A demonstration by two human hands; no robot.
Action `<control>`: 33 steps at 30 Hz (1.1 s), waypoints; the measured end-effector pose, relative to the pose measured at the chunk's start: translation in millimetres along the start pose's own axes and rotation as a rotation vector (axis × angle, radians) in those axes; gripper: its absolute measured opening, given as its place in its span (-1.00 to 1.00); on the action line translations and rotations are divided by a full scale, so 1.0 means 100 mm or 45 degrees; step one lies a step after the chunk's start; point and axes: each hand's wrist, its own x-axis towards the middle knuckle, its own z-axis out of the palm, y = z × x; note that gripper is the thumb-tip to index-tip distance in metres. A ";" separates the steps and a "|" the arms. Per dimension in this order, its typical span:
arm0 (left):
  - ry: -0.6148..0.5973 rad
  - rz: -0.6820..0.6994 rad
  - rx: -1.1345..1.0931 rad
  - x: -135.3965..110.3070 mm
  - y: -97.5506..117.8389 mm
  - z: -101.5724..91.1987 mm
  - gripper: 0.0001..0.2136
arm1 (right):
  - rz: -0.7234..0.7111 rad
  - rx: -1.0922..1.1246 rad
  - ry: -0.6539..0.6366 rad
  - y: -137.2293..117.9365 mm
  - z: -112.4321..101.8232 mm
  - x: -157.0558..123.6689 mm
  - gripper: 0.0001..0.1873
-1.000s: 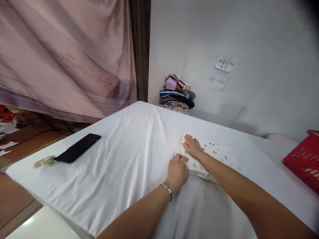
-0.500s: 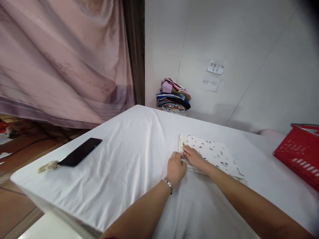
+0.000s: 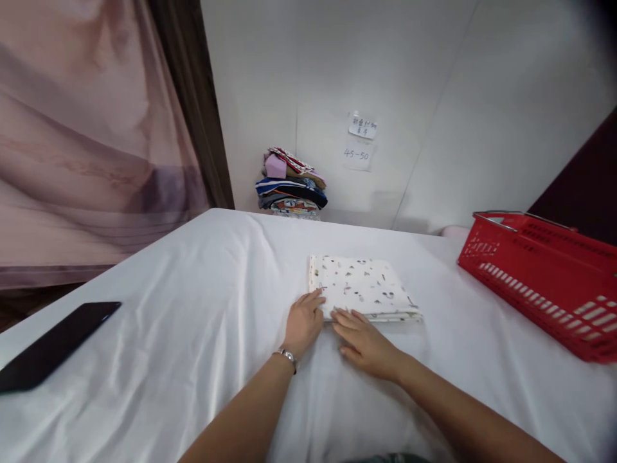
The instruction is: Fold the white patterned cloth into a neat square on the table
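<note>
A folded white cloth (image 3: 357, 283) with small scattered printed motifs lies flat on the white-covered table. At its front left corner is my left hand (image 3: 303, 325), a bracelet on the wrist. Its fingers stretch onto the cloth's edge, with the thumb a little apart beside the corner. My right hand (image 3: 369, 344) is just in front of the cloth, palm down. Its fingers are spread, and their tips touch the front edge near the left corner. The layered folds show along that front edge.
The white sheet (image 3: 231, 308) on the table is wrinkled on the left. A black phone (image 3: 58, 344) lies at the left edge. On the right stands a red plastic basket (image 3: 540, 283). Folded clothes (image 3: 292, 183) are stacked against the wall behind. A pink curtain (image 3: 87, 141) hangs at left.
The view has turned right, bringing in more of the basket. My right hand has drawn back from the cloth's top to its front edge. My left hand's fingers have straightened at the corner.
</note>
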 end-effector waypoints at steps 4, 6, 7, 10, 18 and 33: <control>0.026 -0.071 -0.023 0.00 0.01 -0.01 -0.64 | 0.043 0.058 0.051 0.15 -0.15 -0.28 -0.51; 0.036 -0.091 -0.033 0.00 0.01 -0.02 -0.68 | 0.092 0.066 0.173 0.27 -0.16 -0.43 -0.57; 0.045 -0.096 -0.036 0.01 0.02 -0.02 -0.71 | 0.126 0.076 0.259 0.34 -0.15 -0.50 -0.60; 0.068 -0.098 -0.044 0.03 0.04 -0.03 -0.75 | 0.315 0.136 0.566 0.61 -0.15 -0.66 -0.65; 0.114 -0.083 -0.029 0.04 0.01 0.00 -0.77 | 1.047 0.346 0.753 1.42 -0.45 -0.55 -0.53; 0.108 -0.068 -0.055 0.04 -0.06 0.04 -0.79 | 1.183 0.445 0.379 1.74 -0.55 -0.29 -0.47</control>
